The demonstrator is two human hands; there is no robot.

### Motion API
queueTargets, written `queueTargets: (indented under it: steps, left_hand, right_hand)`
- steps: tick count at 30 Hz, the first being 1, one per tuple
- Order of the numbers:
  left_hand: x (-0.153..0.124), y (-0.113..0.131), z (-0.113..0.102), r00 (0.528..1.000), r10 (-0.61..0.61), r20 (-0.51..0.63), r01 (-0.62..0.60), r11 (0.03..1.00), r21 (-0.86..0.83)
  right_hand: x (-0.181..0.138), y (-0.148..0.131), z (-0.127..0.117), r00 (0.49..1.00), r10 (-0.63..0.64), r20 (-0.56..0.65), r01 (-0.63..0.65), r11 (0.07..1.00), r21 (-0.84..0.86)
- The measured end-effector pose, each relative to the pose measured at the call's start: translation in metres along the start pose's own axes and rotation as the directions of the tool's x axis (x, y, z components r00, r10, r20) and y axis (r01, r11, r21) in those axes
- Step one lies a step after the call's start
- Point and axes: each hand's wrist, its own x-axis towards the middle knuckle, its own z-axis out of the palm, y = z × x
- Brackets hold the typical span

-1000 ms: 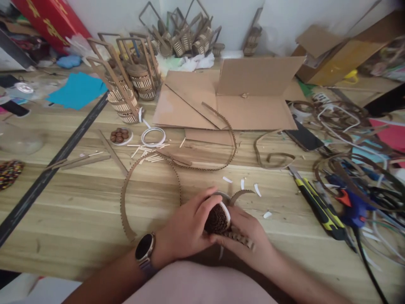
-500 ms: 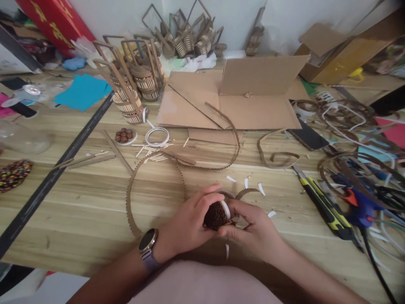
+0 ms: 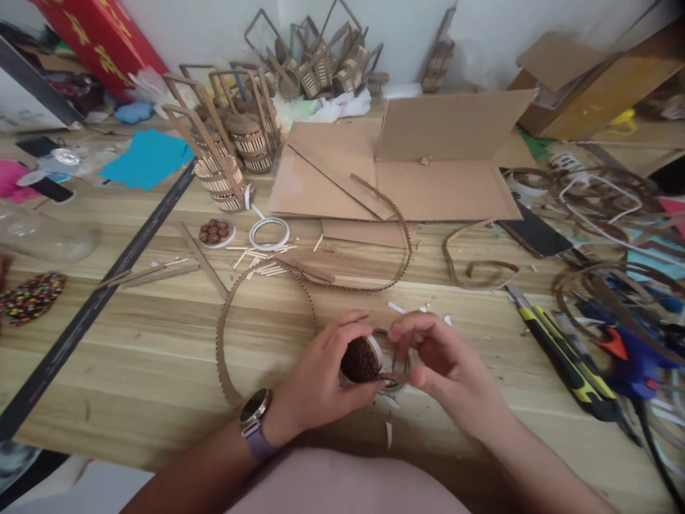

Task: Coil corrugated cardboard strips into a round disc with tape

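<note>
Only the head cam here. The coil (image 3: 359, 360) of corrugated card looks mostly wound to me. It's a tight dark roll held just above the desk (image 3: 133, 357), near the front edge and right in front of the person.

The left hand (image 3: 321, 382) has its grip wrapped round the coil, thumb low and fingers over the top. The right hand (image 3: 449, 368) has thumb and fingertips pressed together on the band (image 3: 399, 365) that loops round the coil's right side. My guess is the winding is done and the outer wrap is what's left, since the band doesn't seem to sit flush yet.

A long toothed strip (image 3: 222, 335) lies in an arc on the desk to the left, with nobody touching it. White tape bits (image 3: 396, 308) are scattered just behind the hands. The knife (image 3: 561, 357) and glue gun (image 3: 631, 360) sit off to the right, and the baskets (image 3: 225, 171) are at the back.

Compared with a second ago, the right hand was under the coil, cradling it with a ridged tail lying across its fingers. Now it has come up beside the coil and pinches the band from above. The left hand has barely changed. The curved tail that showed behind the coil is now hidden by the right hand.
</note>
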Motion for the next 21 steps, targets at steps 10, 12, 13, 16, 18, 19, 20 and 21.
queueTargets:
  steps: [10,12,13,16,18,19,20,21]
  left_hand:
    - [-0.001,-0.007,0.002,0.996,-0.038,-0.083,0.051,0.986,0.156]
    - [-0.002,-0.007,0.003,0.997,-0.023,-0.068,0.034,0.984,0.174]
    - [-0.002,-0.007,0.003,0.998,-0.016,-0.062,0.027,0.983,0.183]
    - [-0.002,-0.007,0.004,0.998,-0.003,-0.059,0.015,0.978,0.209]
    - [-0.002,-0.007,0.004,0.998,-0.004,-0.063,0.019,0.973,0.23]
    - [-0.002,-0.007,0.005,0.998,-0.001,-0.066,0.017,0.97,0.241]
    - [-0.003,-0.008,0.005,0.998,0.003,-0.066,0.013,0.968,0.249]
    - [-0.003,-0.008,0.005,0.998,0.008,-0.064,0.008,0.967,0.253]
  right_hand:
    - [-0.009,0.007,0.015,0.994,0.105,0.019,-0.099,0.974,-0.204]
    - [-0.011,0.009,0.018,0.999,0.035,-0.025,-0.041,0.943,-0.331]
    - [-0.011,0.009,0.019,0.999,-0.01,-0.046,-0.008,0.921,-0.389]
    - [-0.013,0.01,0.019,0.99,-0.127,-0.063,0.078,0.859,-0.506]
    - [-0.013,0.011,0.018,0.983,-0.175,-0.051,0.118,0.826,-0.551]
    - [-0.013,0.012,0.018,0.981,-0.189,-0.044,0.131,0.812,-0.569]
    - [-0.013,0.013,0.018,0.979,-0.198,-0.039,0.139,0.801,-0.583]
    - [-0.013,0.013,0.017,0.979,-0.203,-0.034,0.144,0.792,-0.593]
